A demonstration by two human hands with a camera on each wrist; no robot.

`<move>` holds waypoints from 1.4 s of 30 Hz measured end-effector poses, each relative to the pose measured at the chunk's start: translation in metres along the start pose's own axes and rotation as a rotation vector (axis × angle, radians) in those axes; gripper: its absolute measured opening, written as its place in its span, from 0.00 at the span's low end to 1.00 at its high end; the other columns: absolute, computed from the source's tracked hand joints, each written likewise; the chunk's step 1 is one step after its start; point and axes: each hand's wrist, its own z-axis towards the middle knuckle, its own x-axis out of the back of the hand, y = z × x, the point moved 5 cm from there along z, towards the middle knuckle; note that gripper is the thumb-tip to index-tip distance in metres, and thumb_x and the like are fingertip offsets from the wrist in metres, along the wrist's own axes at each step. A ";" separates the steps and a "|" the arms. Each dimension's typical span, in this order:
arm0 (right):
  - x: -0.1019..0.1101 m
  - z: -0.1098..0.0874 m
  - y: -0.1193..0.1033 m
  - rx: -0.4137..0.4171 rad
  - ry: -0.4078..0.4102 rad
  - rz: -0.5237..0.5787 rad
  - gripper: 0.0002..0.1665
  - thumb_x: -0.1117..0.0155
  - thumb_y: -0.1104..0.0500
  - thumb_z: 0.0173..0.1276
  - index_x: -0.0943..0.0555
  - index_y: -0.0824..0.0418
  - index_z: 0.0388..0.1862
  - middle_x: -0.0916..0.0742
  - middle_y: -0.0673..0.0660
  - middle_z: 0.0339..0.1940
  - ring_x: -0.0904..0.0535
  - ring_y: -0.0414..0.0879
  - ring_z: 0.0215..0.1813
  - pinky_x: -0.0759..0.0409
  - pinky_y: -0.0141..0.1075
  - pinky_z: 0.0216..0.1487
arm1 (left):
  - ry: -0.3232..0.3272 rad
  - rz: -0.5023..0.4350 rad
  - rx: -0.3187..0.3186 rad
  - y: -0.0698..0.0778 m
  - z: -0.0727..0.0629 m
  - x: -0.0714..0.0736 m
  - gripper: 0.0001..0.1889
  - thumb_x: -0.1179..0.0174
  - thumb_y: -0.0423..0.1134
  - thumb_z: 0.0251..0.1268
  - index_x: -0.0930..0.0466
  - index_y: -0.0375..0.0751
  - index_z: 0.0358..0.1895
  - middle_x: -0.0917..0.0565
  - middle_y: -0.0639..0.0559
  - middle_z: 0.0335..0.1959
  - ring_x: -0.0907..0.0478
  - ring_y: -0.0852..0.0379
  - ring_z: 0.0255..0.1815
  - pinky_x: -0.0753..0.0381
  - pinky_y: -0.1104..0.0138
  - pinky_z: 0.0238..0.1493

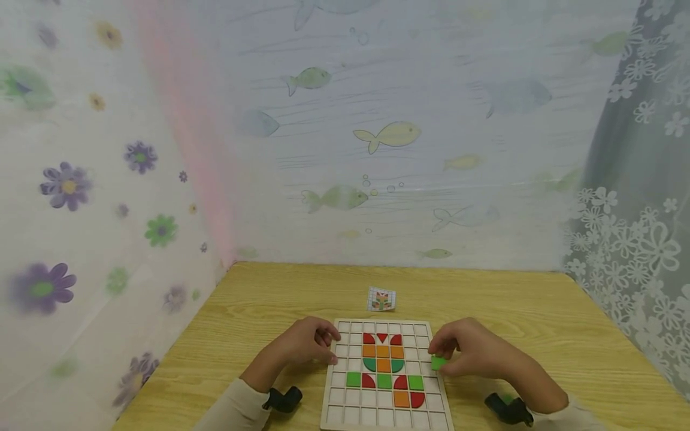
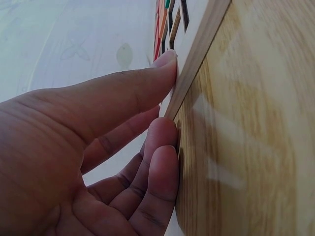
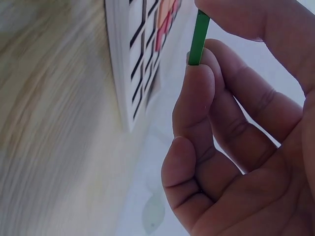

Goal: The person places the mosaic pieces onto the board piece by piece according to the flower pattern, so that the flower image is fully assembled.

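Note:
A wooden grid board (image 1: pixel 353 414) lies on the table, with red, orange, teal and light-green tiles set in its middle squares. At its left edge my left hand (image 1: pixel 306 341) grips the frame. In the left wrist view the thumb (image 2: pixel 133 91) rests on the board's face and the fingertips touch its side. Beside the right edge, my right hand (image 1: pixel 474 350) pinches a light-green square tile (image 1: pixel 438 363) between thumb and fingers. The right wrist view shows this green tile (image 3: pixel 199 39) edge-on, apart from the board.
A small printed card (image 1: pixel 381 299) with a similar coloured pattern lies behind the board. The wood-grain table (image 1: pixel 259 293) ends at a fish-patterned curtain (image 1: pixel 334 197) at the back. A flowered curtain (image 1: pixel 108 227) hangs at the left, and a grey lace one (image 1: pixel 641 239) at the right.

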 end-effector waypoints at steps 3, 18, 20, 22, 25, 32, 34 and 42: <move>-0.005 0.004 -0.004 0.001 -0.008 0.004 0.15 0.19 0.58 0.57 0.12 0.57 0.43 0.10 0.48 0.38 0.16 0.40 0.37 0.15 0.35 0.41 | 0.001 0.006 0.001 0.000 0.000 0.000 0.19 0.19 0.39 0.54 0.13 0.44 0.49 0.18 0.49 0.40 0.23 0.53 0.40 0.21 0.62 0.41; -0.035 0.018 -0.022 0.083 -0.023 0.043 0.15 0.20 0.60 0.59 0.11 0.57 0.45 0.11 0.47 0.38 0.16 0.37 0.37 0.14 0.35 0.41 | 0.006 0.017 0.009 -0.003 0.001 0.001 0.19 0.19 0.40 0.54 0.13 0.46 0.49 0.18 0.50 0.40 0.23 0.54 0.40 0.21 0.62 0.41; -0.039 0.020 -0.025 0.088 -0.025 0.045 0.15 0.19 0.59 0.60 0.11 0.57 0.46 0.11 0.46 0.38 0.16 0.37 0.37 0.14 0.35 0.41 | 0.004 0.018 0.006 -0.002 0.001 0.000 0.19 0.20 0.40 0.55 0.13 0.46 0.50 0.18 0.50 0.40 0.23 0.54 0.40 0.21 0.62 0.41; -0.042 0.022 -0.028 0.087 -0.032 0.049 0.15 0.19 0.57 0.60 0.11 0.57 0.46 0.11 0.46 0.38 0.16 0.36 0.37 0.14 0.35 0.41 | 0.002 0.017 0.004 -0.002 0.000 0.000 0.19 0.20 0.39 0.55 0.13 0.45 0.50 0.18 0.50 0.41 0.23 0.53 0.40 0.21 0.61 0.41; -0.048 0.023 -0.033 0.091 -0.038 0.055 0.15 0.19 0.56 0.61 0.11 0.55 0.46 0.11 0.45 0.38 0.16 0.35 0.37 0.14 0.33 0.41 | 0.001 0.014 0.008 -0.002 0.000 0.000 0.19 0.20 0.40 0.55 0.13 0.46 0.50 0.18 0.49 0.41 0.23 0.53 0.40 0.21 0.61 0.42; -0.060 0.027 -0.041 0.050 -0.033 0.091 0.13 0.19 0.57 0.59 0.11 0.53 0.43 0.11 0.44 0.36 0.16 0.36 0.37 0.14 0.33 0.40 | 0.007 0.021 0.013 -0.002 0.002 0.000 0.19 0.19 0.40 0.53 0.13 0.45 0.49 0.18 0.49 0.40 0.24 0.53 0.39 0.22 0.61 0.41; -0.063 0.028 -0.043 0.036 -0.032 0.102 0.14 0.18 0.58 0.58 0.11 0.53 0.43 0.11 0.45 0.35 0.16 0.37 0.36 0.14 0.34 0.40 | 0.006 0.022 0.011 -0.002 0.002 -0.001 0.19 0.19 0.40 0.53 0.13 0.45 0.49 0.18 0.48 0.40 0.24 0.53 0.39 0.22 0.61 0.41; -0.072 0.032 -0.049 0.002 -0.005 0.107 0.15 0.17 0.60 0.55 0.11 0.55 0.41 0.11 0.45 0.32 0.17 0.34 0.32 0.16 0.31 0.37 | 0.004 0.019 0.011 -0.004 0.003 -0.001 0.19 0.19 0.40 0.53 0.13 0.45 0.49 0.18 0.49 0.40 0.23 0.53 0.40 0.22 0.60 0.42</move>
